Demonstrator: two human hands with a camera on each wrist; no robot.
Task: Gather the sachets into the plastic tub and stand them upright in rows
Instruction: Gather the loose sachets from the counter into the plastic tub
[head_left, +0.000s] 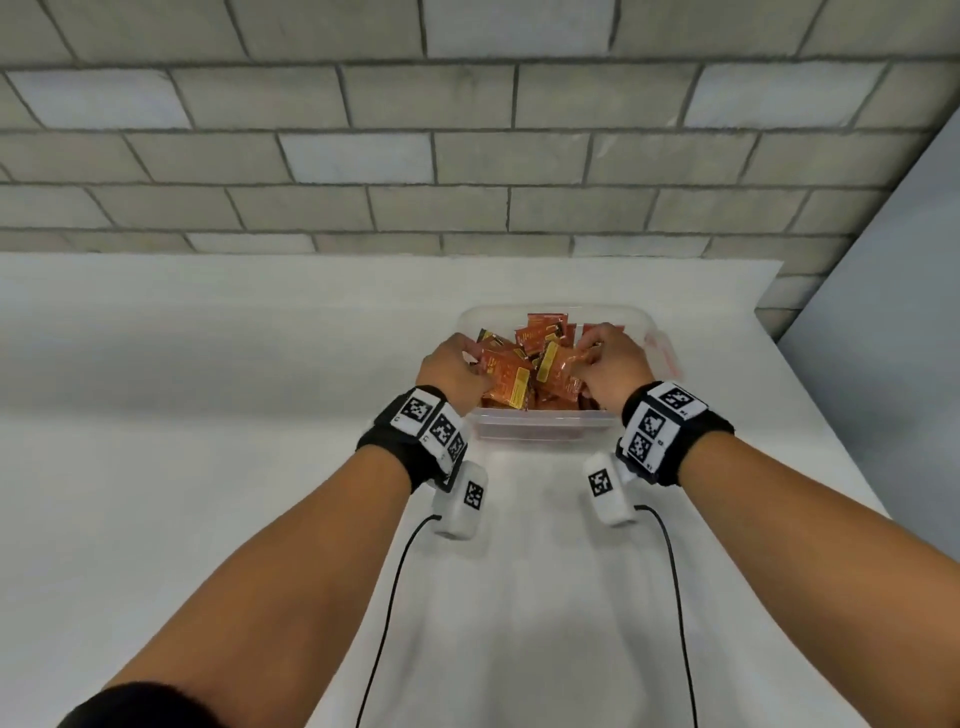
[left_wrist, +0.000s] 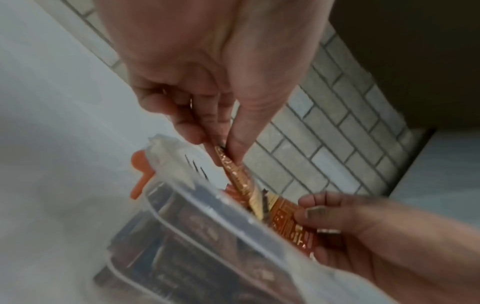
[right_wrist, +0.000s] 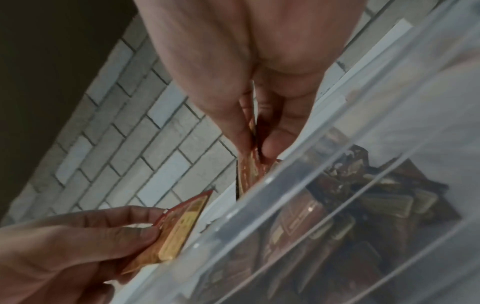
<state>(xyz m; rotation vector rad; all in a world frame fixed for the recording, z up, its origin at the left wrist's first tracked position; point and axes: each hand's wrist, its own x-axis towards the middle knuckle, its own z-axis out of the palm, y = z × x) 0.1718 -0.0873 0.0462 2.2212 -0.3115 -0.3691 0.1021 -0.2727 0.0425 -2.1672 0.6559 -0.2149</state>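
Your left hand (head_left: 453, 370) and right hand (head_left: 613, 358) each pinch a sachet (left_wrist: 236, 174) over the tub (head_left: 540, 422); they look light, floppy and slick, so grip top edges.

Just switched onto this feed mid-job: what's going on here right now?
A person is sorting red-and-yellow sachets in a clear plastic tub on a white table. The left hand pinches one sachet by its edge and the right hand pinches another, both over the tub. The sachets inside are a jumbled heap, not yet standing in rows.
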